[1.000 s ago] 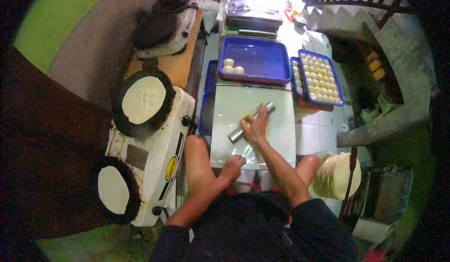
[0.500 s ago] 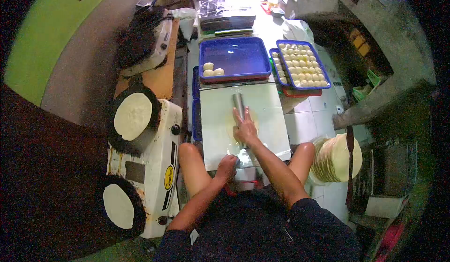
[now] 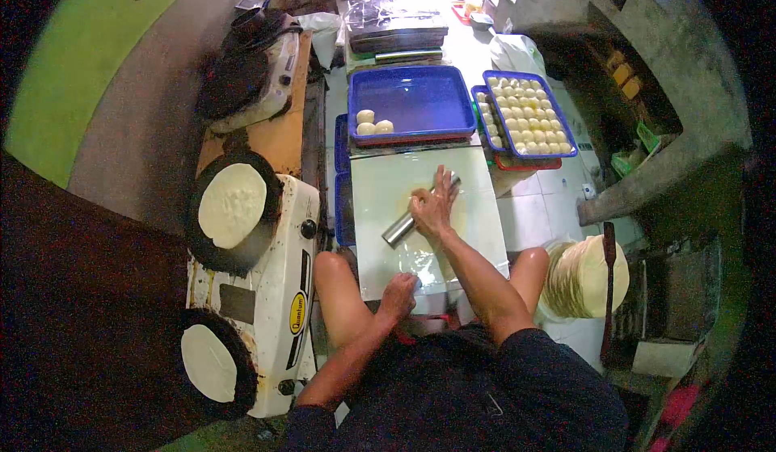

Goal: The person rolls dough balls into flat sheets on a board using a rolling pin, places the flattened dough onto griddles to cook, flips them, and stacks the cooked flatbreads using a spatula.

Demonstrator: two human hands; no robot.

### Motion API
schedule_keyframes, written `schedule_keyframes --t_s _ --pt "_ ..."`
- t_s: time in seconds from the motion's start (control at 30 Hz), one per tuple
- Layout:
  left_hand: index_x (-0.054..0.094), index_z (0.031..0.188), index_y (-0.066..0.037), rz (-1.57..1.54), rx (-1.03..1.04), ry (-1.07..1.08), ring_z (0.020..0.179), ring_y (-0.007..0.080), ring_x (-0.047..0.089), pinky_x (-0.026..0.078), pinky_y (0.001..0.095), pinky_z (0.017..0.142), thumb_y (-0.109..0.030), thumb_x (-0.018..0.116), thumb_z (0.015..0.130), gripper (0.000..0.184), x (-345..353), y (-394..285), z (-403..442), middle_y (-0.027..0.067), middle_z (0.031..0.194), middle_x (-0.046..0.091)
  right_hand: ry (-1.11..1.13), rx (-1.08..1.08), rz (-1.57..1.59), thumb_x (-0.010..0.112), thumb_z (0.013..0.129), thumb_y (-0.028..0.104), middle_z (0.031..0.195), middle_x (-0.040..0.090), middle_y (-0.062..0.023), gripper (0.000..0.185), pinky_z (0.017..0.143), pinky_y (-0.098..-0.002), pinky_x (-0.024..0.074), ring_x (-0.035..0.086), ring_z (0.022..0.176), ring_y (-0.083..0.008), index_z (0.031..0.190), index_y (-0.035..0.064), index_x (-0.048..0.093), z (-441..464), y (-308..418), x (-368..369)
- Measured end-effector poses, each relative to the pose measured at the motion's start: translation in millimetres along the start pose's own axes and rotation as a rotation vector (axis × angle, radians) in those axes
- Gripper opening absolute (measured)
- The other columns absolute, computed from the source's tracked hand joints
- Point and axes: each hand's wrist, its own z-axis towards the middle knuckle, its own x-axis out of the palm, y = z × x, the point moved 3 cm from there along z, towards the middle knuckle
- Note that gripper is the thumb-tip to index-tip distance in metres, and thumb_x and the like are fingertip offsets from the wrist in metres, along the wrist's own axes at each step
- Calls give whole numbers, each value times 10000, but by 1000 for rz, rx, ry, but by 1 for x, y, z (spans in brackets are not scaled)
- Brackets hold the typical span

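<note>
One metal roller (image 3: 400,230) slants across thin dough (image 3: 402,202) on the white board (image 3: 481,201), the right hand (image 3: 434,211) grasping it; the left hand (image 3: 399,294) rests by the near edge, its grip unclear. Rolling-out seems underway, calling next for even pressure.

Head-worn view, looking ahead and down.
Dark shirt (image 3: 477,391) nearest at six o'clock, board (image 3: 380,181) centred, blue tray (image 3: 436,106) beyond at twelve.
</note>
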Motion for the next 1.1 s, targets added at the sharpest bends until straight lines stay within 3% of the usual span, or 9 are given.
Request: schedule_keyframes --t_s 0.07,0.1,0.2,0.37,0.6,0.73,0.87,1.0,1.1 --pt "608 934 -31 12 21 -33 965 378 584 503 460 871 57 622 646 302 -4 -5 -1 172 949 614 -88 -53 112 656 779 213 1593 118 -341 577 1205 -595 123 126 1493 -478 1316 9 610 2 -4 12" --pt "610 926 -33 20 33 -48 962 377 586 502 460 868 66 613 651 293 -6 -7 -2 172 942 616 33 -35 60 657 769 168 1555 97 -413 824 1207 -574 160 136 1481 -499 1519 16 350 6 -9 19" --pt "608 896 -31 27 45 -23 945 379 586 497 463 863 78 608 655 264 -3 -4 0 170 923 617 187 -106 362 636 774 125 1569 137 -376 891 1191 -610 169 173 1484 -466 1560 25 228 7 -12 25" --pt "601 881 -27 51 -2 -15 931 385 580 487 469 863 74 621 650 253 5 1 0 174 929 617 365 -207 -226 691 839 162 1484 474 57 717 1061 -531 368 507 1293 -275 1488 264 401 -24 23 -8" --pt "604 925 -38 69 38 4 929 385 577 483 466 854 59 696 611 342 -6 -6 1 165 923 614 375 -458 -143 582 936 270 1410 557 11 404 1171 -635 142 393 1407 -288 1340 283 593 -62 5 -13" --pt "602 927 -51 4 64 -7 920 381 571 477 463 828 54 720 602 361 -1 3 1 155 930 611 418 -376 -161 539 922 391 1614 269 -147 358 1184 -658 20 142 1516 -390 1211 244 692 -67 -7 -28" --pt "602 903 -48 26 34 -32 905 382 568 470 462 803 61 694 625 313 -5 -5 1 152 902 605 248 -246 11 556 877 184 1646 102 -216 539 1174 -650 178 63 1510 -465 1408 278 547 -67 -29 -23" --pt "609 866 -35 11 29 -31 867 386 567 466 466 788 51 649 665 222 -17 -21 5 164 847 599 306 -205 -102 602 878 124 1570 315 -191 651 1008 -539 437 480 1304 -380 1486 295 442 -56 -28 -33" --pt "635 885 -34 -47 -20 -11 890 387 583 473 462 818 26 633 718 178 -17 -19 4 179 846 613 53 -297 -237 646 864 164 1410 520 -79 643 986 -498 403 569 1118 -300 1465 312 471 -37 -32 -20"
